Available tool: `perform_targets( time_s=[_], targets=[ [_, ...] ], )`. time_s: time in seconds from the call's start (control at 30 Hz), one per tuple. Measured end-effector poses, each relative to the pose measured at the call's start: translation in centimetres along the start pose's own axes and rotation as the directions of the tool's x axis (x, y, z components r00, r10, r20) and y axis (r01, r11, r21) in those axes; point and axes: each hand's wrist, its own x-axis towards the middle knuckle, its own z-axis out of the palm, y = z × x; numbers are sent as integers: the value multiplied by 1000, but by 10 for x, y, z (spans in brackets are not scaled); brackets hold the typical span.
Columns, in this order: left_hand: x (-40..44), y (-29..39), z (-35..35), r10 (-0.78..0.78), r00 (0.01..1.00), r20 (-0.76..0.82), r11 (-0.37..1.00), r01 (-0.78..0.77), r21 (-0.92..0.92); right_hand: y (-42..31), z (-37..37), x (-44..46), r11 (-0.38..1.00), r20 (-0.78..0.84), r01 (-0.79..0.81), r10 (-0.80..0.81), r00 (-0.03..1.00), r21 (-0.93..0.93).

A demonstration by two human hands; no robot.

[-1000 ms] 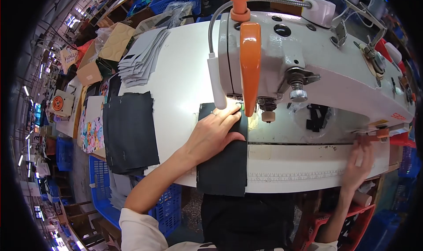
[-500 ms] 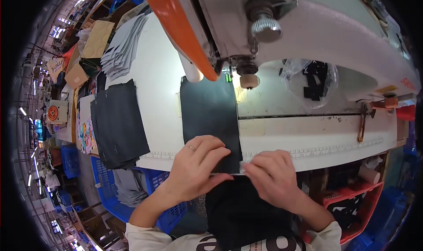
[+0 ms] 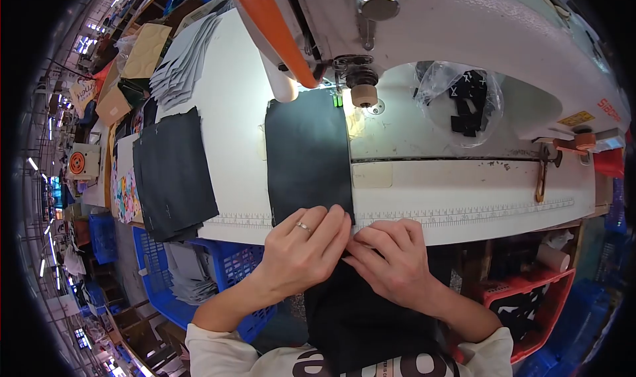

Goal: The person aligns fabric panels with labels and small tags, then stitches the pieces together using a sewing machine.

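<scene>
A dark rectangular fabric panel (image 3: pixel 308 155) lies on the white sewing machine table, its far end at the presser foot area under the machine head (image 3: pixel 358 79). At its near right corner, by the table's front edge, my two hands almost touch. My left hand (image 3: pixel 305 244) is closed over the panel's near end, fingers bent together and the thumb hidden. My right hand (image 3: pixel 394 258) pinches at the same corner with thumb and forefinger. The fold or edge between the fingertips is too small to make out.
A stack of dark panels (image 3: pixel 175 172) lies to the left, with grey pieces (image 3: pixel 185 62) behind it. A plastic bag of black scraps (image 3: pixel 467 105) sits under the machine arm. Scissors-like snips (image 3: pixel 542 175) lie right. Below are a blue basket (image 3: pixel 156 271) and a red crate (image 3: pixel 560 311).
My left hand has closed from a spread thumb to gathered fingers and moved right to the panel's corner. My right hand has shifted slightly left, bringing the hands together. The camera view has tilted.
</scene>
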Motion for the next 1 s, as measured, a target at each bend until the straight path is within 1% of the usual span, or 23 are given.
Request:
perform_targets(
  time_s=[0.03,0.13,0.3,0.4,0.43,0.53,0.7,0.83,0.97,1.0],
  targets=[
    [-1,-1,0,2,1000,0,1000,-2,-1,0,-1,0,1000,5,-20,19,1000,20],
    [-7,-4,0,-89,992,-90,994,83,-74,-1,-3,-2,999,33,-38,37,999,26],
    [-12,-2,12,-27,995,-94,998,22,-62,-2,-5,-4,998,54,-63,61,997,30],
    [-11,0,10,22,998,-51,1000,-22,0,-3,-5,-6,997,51,-70,68,996,35],
    [-10,0,9,19,998,-53,1000,-19,2,-2,-5,-5,997,48,-70,68,997,37],
    [-9,-2,5,76,997,-12,997,-76,34,-3,-7,0,998,44,-51,50,998,27],
    [-16,0,10,57,998,-25,998,-56,34,3,-6,0,1000,73,10,-11,997,7],
    [-17,-1,10,68,997,-46,997,-66,43,4,-9,3,999,95,30,-29,995,-13],
    [-18,0,9,62,998,-28,998,-61,32,3,-11,5,998,104,43,-38,994,-41],
    [-19,0,10,33,999,-36,999,-33,-6,4,-10,5,998,105,45,-40,994,-42]
  ],
)
